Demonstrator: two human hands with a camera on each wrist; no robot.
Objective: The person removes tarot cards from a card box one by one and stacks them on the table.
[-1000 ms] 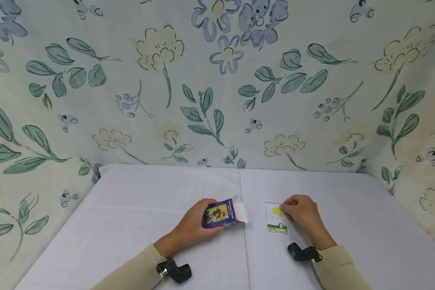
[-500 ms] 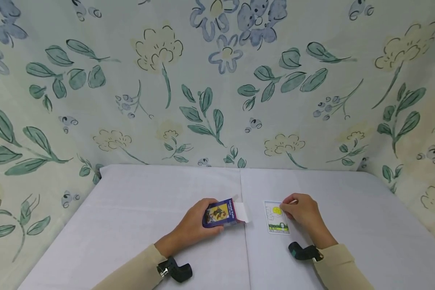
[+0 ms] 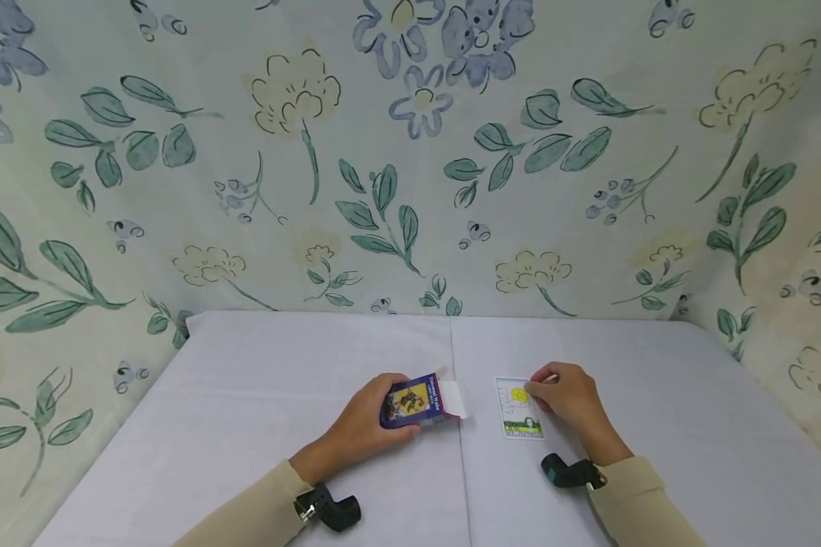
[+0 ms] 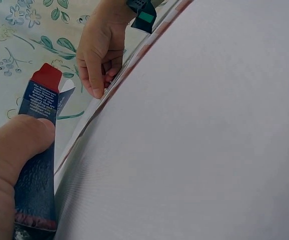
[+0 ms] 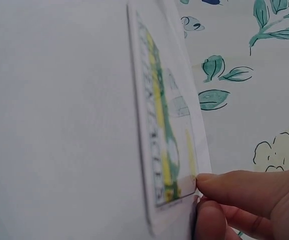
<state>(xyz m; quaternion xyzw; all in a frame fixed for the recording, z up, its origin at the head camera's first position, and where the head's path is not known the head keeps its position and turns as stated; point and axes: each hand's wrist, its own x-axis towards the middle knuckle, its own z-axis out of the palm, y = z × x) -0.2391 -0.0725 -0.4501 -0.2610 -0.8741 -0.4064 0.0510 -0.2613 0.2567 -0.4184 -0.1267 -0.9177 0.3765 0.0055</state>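
Note:
My left hand [image 3: 366, 419] grips a blue tarot card box [image 3: 410, 401], fingers over its far side and thumb along the near side. The box's white end flap [image 3: 454, 399] sticks out open toward the right. In the left wrist view the thumb lies across the box's narrow printed side [image 4: 40, 102], below a red tab [image 4: 47, 76]. A tarot card [image 3: 520, 409] with a yellow disc and a green strip is pinched at its right edge by the thumb and fingers of my right hand [image 3: 571, 395]. The right wrist view shows the card [image 5: 167, 125] at a steep slant, face up.
A white cloth covers the table [image 3: 280, 372], with a crease running front to back between the hands. Behind it and at both sides hangs a floral curtain [image 3: 383, 228]. Each wrist wears a black camera [image 3: 338, 513].
Both hands keep their holds on the box and the card with almost no movement. The whole head view has shifted very slightly.

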